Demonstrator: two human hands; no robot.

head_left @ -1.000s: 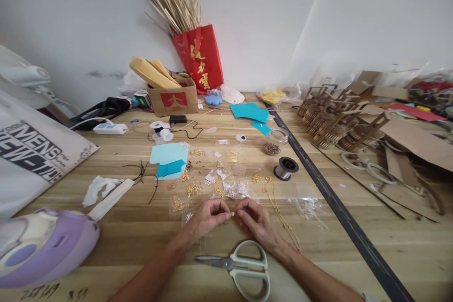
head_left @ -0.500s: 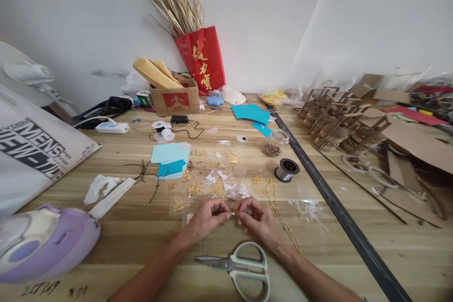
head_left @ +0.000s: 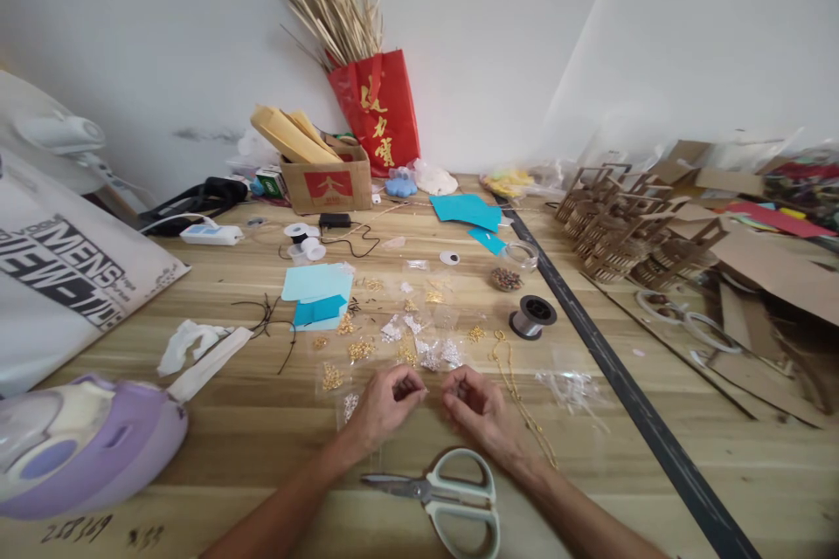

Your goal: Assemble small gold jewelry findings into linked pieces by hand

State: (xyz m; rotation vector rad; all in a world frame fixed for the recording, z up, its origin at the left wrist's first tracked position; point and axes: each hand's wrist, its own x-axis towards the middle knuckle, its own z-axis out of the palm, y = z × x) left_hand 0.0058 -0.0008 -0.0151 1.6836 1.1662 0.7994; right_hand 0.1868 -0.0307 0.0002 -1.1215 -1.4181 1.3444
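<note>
"Beyond the scissors with pale, rounded handle loops, what does the left hand grip?"
"Thumb and forefinger are pinched closed on a tiny pale piece, located at the fingertips, on the side facing the right hand. Its exact shape is too small to determine."
"State of the right hand?"
"Fingers curled, thumb near forefinger; whether anything is held cannot be told."
"Adjacent materials?"
"Beside the right forearm: thin gold-coloured chain on the wood-grain table. Ahead: glittering silvery pieces, heaped."
</note>
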